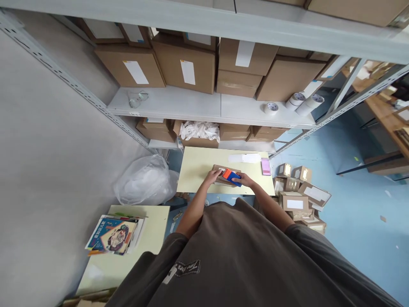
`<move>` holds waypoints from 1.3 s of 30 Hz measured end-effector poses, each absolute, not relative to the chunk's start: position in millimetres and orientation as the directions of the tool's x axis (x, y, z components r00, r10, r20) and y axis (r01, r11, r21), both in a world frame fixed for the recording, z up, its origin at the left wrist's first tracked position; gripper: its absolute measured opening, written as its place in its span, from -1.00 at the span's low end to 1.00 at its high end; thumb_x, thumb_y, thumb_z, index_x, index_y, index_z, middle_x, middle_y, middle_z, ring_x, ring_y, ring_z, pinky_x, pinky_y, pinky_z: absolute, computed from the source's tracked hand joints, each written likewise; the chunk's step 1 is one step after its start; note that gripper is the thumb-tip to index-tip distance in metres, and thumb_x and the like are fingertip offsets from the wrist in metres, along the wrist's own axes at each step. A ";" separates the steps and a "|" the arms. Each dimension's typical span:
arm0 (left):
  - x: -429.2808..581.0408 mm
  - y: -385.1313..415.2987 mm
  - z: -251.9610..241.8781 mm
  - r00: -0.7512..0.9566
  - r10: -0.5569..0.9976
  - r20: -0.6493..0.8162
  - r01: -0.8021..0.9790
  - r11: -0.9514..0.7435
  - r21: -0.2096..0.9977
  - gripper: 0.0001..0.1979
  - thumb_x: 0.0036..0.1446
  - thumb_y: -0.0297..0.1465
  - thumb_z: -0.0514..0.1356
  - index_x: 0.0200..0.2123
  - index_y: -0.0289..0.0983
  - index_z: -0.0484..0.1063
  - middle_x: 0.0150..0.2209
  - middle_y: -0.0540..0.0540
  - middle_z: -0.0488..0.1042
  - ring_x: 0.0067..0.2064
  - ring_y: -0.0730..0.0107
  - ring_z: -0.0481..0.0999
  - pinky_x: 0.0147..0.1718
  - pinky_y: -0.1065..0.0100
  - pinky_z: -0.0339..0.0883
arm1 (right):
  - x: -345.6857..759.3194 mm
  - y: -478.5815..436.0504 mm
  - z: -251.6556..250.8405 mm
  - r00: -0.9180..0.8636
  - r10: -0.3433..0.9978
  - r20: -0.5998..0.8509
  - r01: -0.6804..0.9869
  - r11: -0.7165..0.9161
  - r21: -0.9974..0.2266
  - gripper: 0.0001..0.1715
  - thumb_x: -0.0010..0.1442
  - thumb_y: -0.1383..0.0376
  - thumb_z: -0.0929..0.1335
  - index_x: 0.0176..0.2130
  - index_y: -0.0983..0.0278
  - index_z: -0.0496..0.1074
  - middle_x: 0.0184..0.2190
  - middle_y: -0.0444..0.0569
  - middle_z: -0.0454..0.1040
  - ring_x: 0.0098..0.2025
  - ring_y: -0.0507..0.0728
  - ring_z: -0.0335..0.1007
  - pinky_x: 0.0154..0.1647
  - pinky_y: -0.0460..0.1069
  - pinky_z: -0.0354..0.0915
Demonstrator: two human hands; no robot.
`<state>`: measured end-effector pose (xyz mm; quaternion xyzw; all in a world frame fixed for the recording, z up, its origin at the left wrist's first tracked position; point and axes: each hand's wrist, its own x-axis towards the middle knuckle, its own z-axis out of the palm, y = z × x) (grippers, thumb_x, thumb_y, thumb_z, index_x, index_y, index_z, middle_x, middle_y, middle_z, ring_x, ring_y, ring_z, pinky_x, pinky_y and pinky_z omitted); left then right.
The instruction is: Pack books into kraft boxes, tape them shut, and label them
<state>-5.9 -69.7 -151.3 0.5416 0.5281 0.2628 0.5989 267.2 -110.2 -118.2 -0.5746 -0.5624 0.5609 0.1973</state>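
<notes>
Head view: the right grip (pixel 243 181) is closed around a tape dispenser (pixel 230 175), orange at the front and blue at the handle, which is held down on top of a small cardboard carton (pixel 220 168). The left grip (pixel 212 176) is laid on the carton's 9 o'clock end; how far its fingers are curled cannot be told at this size. The carton lies near the middle of a pale yellow counter (pixel 194 170), towards its 6 o'clock edge.

The step in hand is judged to be a pass of the dispenser along the carton's top. It would be done best with the carton pinned flat by the left grip, the dispenser kept low and drawn in one straight line, and the pressure held even so that no crease is left.

The carton is of matt, stiff brown board, the dispenser of hard glossy plastic, and the counter is smooth-faced. From the carton, a flat white paper strip (pixel 245 158) is seen at 1 o'clock and a pink pad (pixel 266 166) at 2 o'clock. A crumpled translucent plastic bag (pixel 145 179) sits at 9 o'clock. Small labelled boxes (pixel 297 198) are heaped at 3 o'clock on the blue floor (pixel 351 204). At 12 o'clock a grey metal shelf (pixel 191 104) carries larger cartons (pixel 183 64) and round tape rolls (pixel 271 108).
</notes>
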 end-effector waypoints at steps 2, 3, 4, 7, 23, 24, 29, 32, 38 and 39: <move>-2.9 -66.8 -148.1 0.329 0.875 -0.355 0.179 0.311 0.933 -0.49 0.27 0.03 0.28 -0.08 -0.30 0.73 -0.10 -0.25 0.73 -0.03 0.06 0.70 0.00 0.17 0.55 | 266.7 -111.8 -115.3 -0.256 0.870 -0.422 0.424 -0.291 -0.858 -0.27 -0.03 -0.27 0.56 -0.20 0.28 0.59 -0.33 -0.07 0.59 -0.28 0.16 0.53 -0.24 0.02 0.48; -2.5 -66.1 -146.4 0.328 0.877 -0.352 0.153 0.318 0.936 -0.49 0.21 0.02 0.33 -0.08 -0.31 0.73 -0.11 -0.25 0.73 -0.05 0.06 0.70 -0.01 0.16 0.56 | 266.3 -112.3 -113.5 -0.255 0.870 -0.422 0.422 -0.292 -0.858 -0.27 -0.03 -0.27 0.56 -0.20 0.28 0.60 -0.32 -0.06 0.60 -0.27 0.16 0.53 -0.23 0.02 0.48; -2.5 -65.9 -144.5 0.327 0.879 -0.347 0.133 0.320 0.938 -0.50 0.16 0.01 0.38 -0.10 -0.31 0.73 -0.12 -0.25 0.74 -0.06 0.05 0.70 -0.02 0.14 0.56 | 266.1 -112.7 -111.6 -0.254 0.870 -0.424 0.420 -0.296 -0.858 -0.27 -0.04 -0.27 0.56 -0.19 0.28 0.60 -0.31 -0.06 0.60 -0.26 0.17 0.53 -0.22 0.03 0.48; -3.3 -66.8 -138.9 0.339 0.882 -0.329 0.119 0.307 0.944 -0.54 0.09 -0.03 0.43 -0.16 -0.31 0.73 -0.13 -0.27 0.74 -0.08 0.04 0.71 0.01 0.11 0.56 | 266.9 -112.4 -106.2 -0.251 0.866 -0.432 0.402 -0.313 -0.860 -0.25 -0.09 -0.26 0.58 -0.21 0.28 0.60 -0.32 -0.05 0.59 -0.26 0.19 0.52 -0.23 0.04 0.48; 18.8 -62.0 -115.0 0.429 0.869 -0.247 0.108 0.223 0.969 -0.50 0.05 0.01 0.46 -0.13 -0.27 0.74 -0.13 -0.19 0.74 -0.08 0.07 0.68 -0.05 0.18 0.54 | 292.7 -104.7 -96.5 -0.415 0.801 -0.431 0.143 -0.410 -0.901 -0.26 -0.21 -0.08 0.71 -0.21 0.28 0.53 -0.30 -0.09 0.56 -0.24 0.13 0.46 -0.14 0.07 0.45; 21.3 -62.2 -114.1 0.442 0.864 -0.242 0.114 0.214 0.970 -0.52 0.05 0.00 0.46 -0.13 -0.26 0.75 -0.13 -0.19 0.74 -0.08 0.06 0.68 -0.03 0.17 0.54 | 293.1 -104.9 -96.9 -0.418 0.797 -0.436 0.142 -0.417 -0.898 -0.25 -0.22 -0.09 0.71 -0.22 0.28 0.52 -0.31 -0.09 0.55 -0.24 0.13 0.45 -0.14 0.07 0.44; 26.8 -61.2 -115.6 0.407 0.886 -0.224 0.186 0.160 0.969 -0.62 0.16 -0.04 0.38 -0.22 -0.24 0.75 -0.19 -0.16 0.74 -0.12 0.11 0.68 -0.05 0.20 0.52 | 293.7 -105.7 -97.3 -0.424 0.781 -0.458 0.158 -0.434 -0.887 -0.17 -0.23 -0.15 0.71 -0.20 0.31 0.49 -0.31 -0.08 0.55 -0.23 0.14 0.42 -0.16 0.06 0.44; 28.7 -62.5 -118.6 0.333 0.924 -0.189 0.260 0.103 0.960 -0.63 0.23 -0.04 0.31 -0.31 -0.22 0.72 -0.30 -0.12 0.71 -0.18 0.15 0.66 -0.16 0.26 0.49 | 294.7 -104.2 -95.7 -0.421 0.787 -0.450 0.186 -0.411 -0.893 -0.16 -0.19 -0.18 0.69 -0.17 0.30 0.50 -0.27 -0.05 0.57 -0.21 0.14 0.44 -0.15 0.05 0.44; 38.1 -69.4 -125.8 0.206 0.958 -0.199 0.359 0.115 0.926 -0.65 0.30 -0.16 0.23 -0.41 -0.24 0.64 -0.40 -0.10 0.64 -0.29 0.22 0.61 -0.25 0.30 0.42 | 296.1 -101.1 -88.3 -0.342 0.819 -0.460 0.376 -0.329 -0.866 -0.21 -0.10 -0.24 0.63 -0.16 0.28 0.52 -0.27 0.00 0.59 -0.25 0.16 0.50 -0.24 0.00 0.43; 38.4 -69.9 -126.7 0.176 0.962 -0.210 0.360 0.136 0.923 -0.69 0.30 -0.20 0.23 -0.39 -0.24 0.65 -0.38 -0.11 0.65 -0.27 0.21 0.62 -0.23 0.30 0.43 | 296.1 -100.8 -86.8 -0.326 0.824 -0.464 0.412 -0.318 -0.854 -0.23 -0.08 -0.23 0.63 -0.17 0.28 0.53 -0.27 0.01 0.60 -0.25 0.16 0.51 -0.25 -0.01 0.43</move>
